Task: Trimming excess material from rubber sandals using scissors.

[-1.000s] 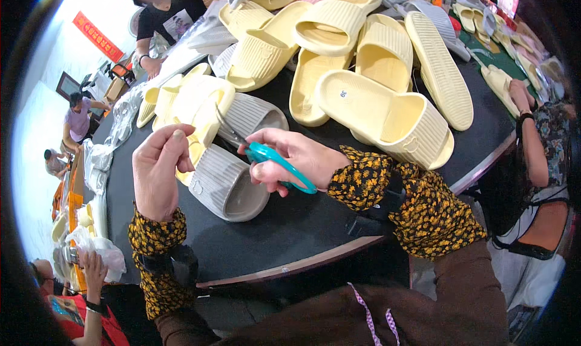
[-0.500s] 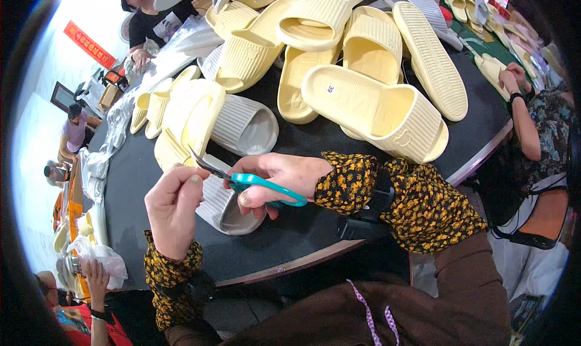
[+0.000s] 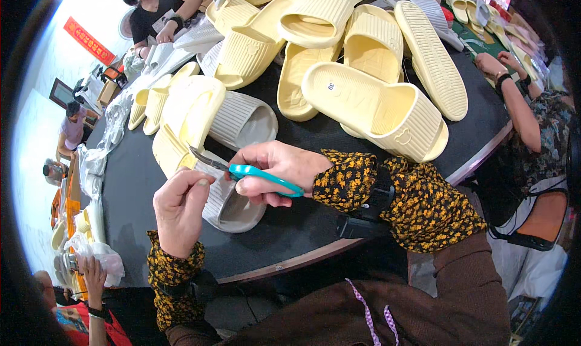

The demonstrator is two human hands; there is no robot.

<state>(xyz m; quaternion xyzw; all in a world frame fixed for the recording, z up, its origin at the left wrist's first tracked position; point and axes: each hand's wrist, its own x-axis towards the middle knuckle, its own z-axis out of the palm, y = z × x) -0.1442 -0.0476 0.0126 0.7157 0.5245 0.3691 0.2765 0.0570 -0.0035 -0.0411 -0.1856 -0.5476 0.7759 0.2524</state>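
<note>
My right hand (image 3: pixel 289 166) grips small scissors with teal handles (image 3: pixel 278 184), the dark blades (image 3: pixel 207 157) pointing up and left. Close to the blades, my left hand (image 3: pixel 181 210) is raised with thumb and forefinger pinched together; whatever sits between them is too small to make out. Below both hands a grey slide slipper (image 3: pixel 239 210) lies on the black table. Pale yellow slippers (image 3: pixel 190 107) lie just beyond the blades, beside another grey slipper (image 3: pixel 245 119). Further right is a yellow slipper (image 3: pixel 381 101) lying footbed up.
Several more yellow slippers (image 3: pixel 315 19) are heaped at the far side of the round table (image 3: pixel 139 225). Clear plastic wrap (image 3: pixel 109 140) runs along its left edge. Co-workers sit around: a person in black (image 3: pixel 160 13) at far left, another person's hands (image 3: pixel 493 68) at right.
My left hand has shifted slightly right, toward the scissors, whose handles have tilted a little. The person in black has leaned in; the right co-worker's hands have moved left.
</note>
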